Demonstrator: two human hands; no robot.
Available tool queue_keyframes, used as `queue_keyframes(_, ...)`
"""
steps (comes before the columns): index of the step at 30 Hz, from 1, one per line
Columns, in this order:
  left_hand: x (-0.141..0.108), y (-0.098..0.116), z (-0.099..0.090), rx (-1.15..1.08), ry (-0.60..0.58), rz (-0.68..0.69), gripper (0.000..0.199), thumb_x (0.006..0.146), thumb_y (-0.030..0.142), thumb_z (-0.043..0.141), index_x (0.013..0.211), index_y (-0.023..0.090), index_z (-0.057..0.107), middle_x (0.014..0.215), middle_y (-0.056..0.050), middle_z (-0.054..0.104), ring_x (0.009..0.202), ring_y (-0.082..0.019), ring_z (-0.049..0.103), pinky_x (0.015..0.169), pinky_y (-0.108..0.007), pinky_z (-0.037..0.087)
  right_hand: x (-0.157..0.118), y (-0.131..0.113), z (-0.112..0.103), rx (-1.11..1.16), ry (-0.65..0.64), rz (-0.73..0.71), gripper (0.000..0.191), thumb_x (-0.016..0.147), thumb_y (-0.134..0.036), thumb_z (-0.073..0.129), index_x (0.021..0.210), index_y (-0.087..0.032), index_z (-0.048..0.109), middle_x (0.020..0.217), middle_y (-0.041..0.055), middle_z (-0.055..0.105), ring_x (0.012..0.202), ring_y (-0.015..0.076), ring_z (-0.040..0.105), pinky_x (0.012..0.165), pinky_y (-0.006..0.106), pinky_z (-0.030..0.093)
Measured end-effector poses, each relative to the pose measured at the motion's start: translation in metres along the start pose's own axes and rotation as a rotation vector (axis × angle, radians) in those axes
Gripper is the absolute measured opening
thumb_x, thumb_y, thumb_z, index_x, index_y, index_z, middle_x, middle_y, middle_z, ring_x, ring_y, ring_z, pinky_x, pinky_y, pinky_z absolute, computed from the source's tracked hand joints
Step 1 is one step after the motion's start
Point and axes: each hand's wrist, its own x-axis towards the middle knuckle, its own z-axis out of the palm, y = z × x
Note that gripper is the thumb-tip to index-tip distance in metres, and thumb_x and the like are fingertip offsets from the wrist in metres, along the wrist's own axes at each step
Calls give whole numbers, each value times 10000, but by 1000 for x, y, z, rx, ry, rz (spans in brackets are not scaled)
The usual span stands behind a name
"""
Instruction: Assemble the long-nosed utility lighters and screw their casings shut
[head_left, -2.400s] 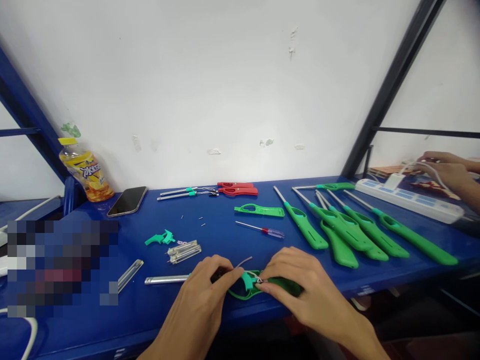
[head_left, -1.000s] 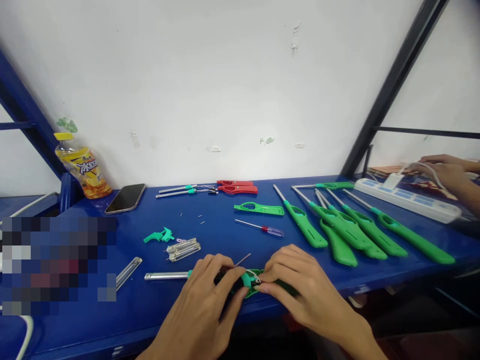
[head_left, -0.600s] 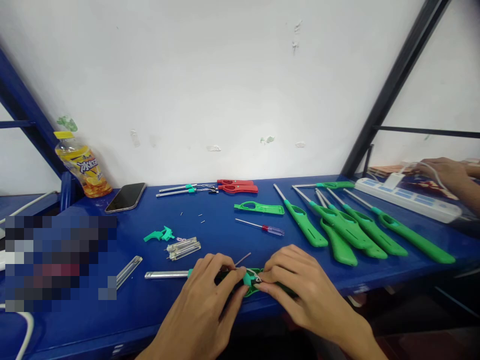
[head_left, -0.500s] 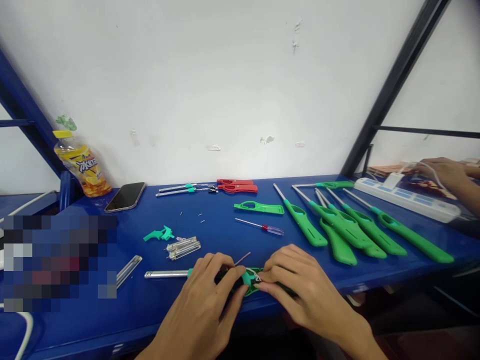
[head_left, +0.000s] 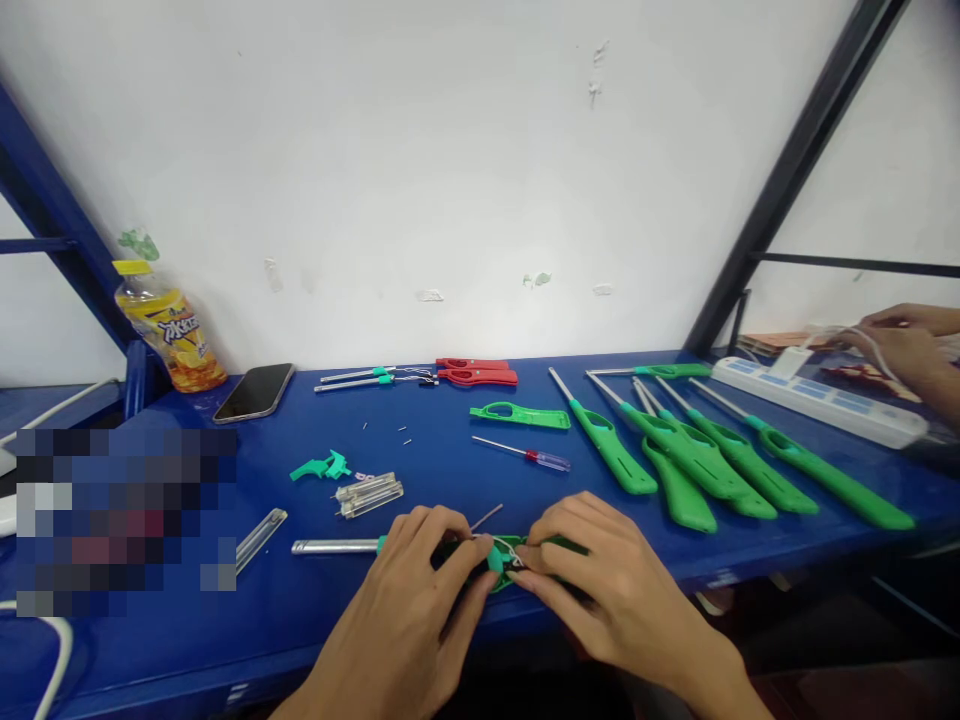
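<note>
Head view: both hands (head_left: 480, 580) pinch a glossy green plastic shell (head_left: 504, 583).

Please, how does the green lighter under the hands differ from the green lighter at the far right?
The front lighter has its handle open, with wires showing; the far-right lighter looks closed. The front lighter lies crosswise; the far-right lighter lies slanted. Both have a green handle and a metal tube.

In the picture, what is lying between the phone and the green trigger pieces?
In the head view, only bare blue table shows between the phone and the green trigger pieces.
</note>
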Motion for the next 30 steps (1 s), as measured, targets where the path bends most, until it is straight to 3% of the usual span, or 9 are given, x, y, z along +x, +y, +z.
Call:
queue_keyframes(15,-1,2,-1,2,43,27,247,1069,130,516,1257,202,658,1065,-82,634,945,-245,601,827,-422,565,-2,0,-1,-13,0,1,82,1059,-255,648,1002,-209,685,952,37,686,823,198,582,750,370,400)
queue_keyframes(21,-7,-14,-20,69,182,-35,323,1058,124,523,1318,263,656,1188,-72,671,1090,-254,640,954,-442,561,-1,1,0,20,-1,77,113,1075,-221,609,987,-215,679,995,37,703,860,206,600,784,376,414)
queue_keyframes(25,-9,-29,-35,77,183,-75,220,1053,212,569,1164,302,738,1102,-27,725,999,-237,704,860,-386,601,0,1,0,58,10,137,126,1082,-208,592,999,-230,684,1022,34,701,886,203,621,827,380,424)
queue_keyframes(30,-9,-31,-33,37,79,-100,232,1046,232,593,1158,308,780,1077,-7,754,971,-207,735,861,-333,624,0,2,0,72,17,170,61,1062,-241,649,1006,-241,672,1020,18,700,885,201,630,840,378,428)
